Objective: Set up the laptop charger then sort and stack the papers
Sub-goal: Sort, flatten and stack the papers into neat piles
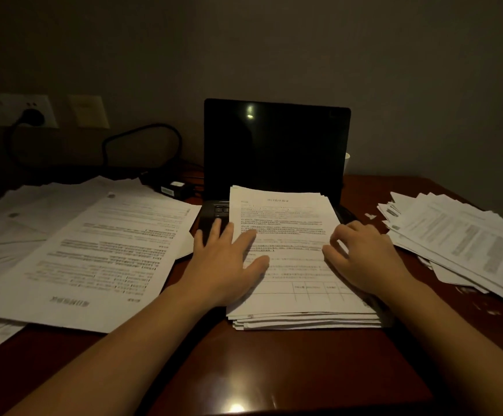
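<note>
Presently left hand (223, 265) lies flat on middle pile (289, 223) of three; right hand (367, 259) curls, grip unclear.

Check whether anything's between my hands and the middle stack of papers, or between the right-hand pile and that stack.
Nothing visible. The left hand lies flat on the middle stack and the right hand touches its right side. Between the right-hand pile and the stack lie only desk and a small paper scrap.
</note>
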`<state>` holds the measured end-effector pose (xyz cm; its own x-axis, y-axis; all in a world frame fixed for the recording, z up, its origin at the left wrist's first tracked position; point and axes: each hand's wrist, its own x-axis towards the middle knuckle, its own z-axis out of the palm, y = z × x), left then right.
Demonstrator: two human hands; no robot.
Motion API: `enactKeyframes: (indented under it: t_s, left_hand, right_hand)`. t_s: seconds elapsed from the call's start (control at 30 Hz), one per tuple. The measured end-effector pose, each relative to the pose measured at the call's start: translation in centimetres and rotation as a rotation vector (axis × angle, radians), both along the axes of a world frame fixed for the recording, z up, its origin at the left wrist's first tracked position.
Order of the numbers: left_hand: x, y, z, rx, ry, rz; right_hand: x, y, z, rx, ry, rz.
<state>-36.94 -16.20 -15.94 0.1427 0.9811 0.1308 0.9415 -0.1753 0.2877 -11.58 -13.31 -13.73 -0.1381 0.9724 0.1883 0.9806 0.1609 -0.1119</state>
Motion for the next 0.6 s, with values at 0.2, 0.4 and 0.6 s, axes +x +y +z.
enactKeyframes:
  t_s: [0.2,0.4,0.6]
  left_hand:
    - [-0.5,0.0,0.7,-0.019,-0.112,0.056]
    - [-1.8,-0.2,1.4,-0.077,-0.17,-0.019]
    - [-3.7,-0.1,1.8,-0.027,-0.167,0.001]
  right_hand:
    - [-1.6,-0.8,1.5,-0.104,-0.117,-0.025]
    - [-4.5,-1.8,3.2,-0.075,-0.037,0.041]
    - [-10.0,-2.9,5.0,-0.034,0.032,0.164]
